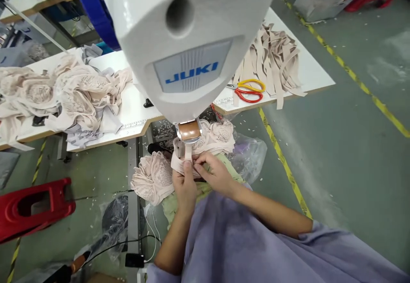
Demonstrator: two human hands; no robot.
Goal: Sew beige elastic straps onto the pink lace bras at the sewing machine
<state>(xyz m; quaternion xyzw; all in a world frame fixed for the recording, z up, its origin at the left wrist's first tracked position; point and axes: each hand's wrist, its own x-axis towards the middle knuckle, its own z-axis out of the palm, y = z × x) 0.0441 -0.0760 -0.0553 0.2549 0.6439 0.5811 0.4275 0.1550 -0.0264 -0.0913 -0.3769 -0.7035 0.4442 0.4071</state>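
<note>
Under the head of a white JUKI sewing machine (179,61), both hands work at a pale pink lace bra (221,135). My left hand (185,187) is closed on its band, with the thumb on top near a short strap (188,151). From the right, my right hand (214,173) pinches the edge of the same bra; its fingertips meet the fabric close to the left thumb. One padded lace cup (153,176) hangs to the left of my hands. The machine's head hides the needle area from view.
Lace garments (77,86) are heaped on the table's left side. Beige fabric strips (272,61) and scissors with red and yellow handles (251,91) lie on the right part. A red stool (35,208) stands at left, and a plastic bag (251,157) hangs beside my lap.
</note>
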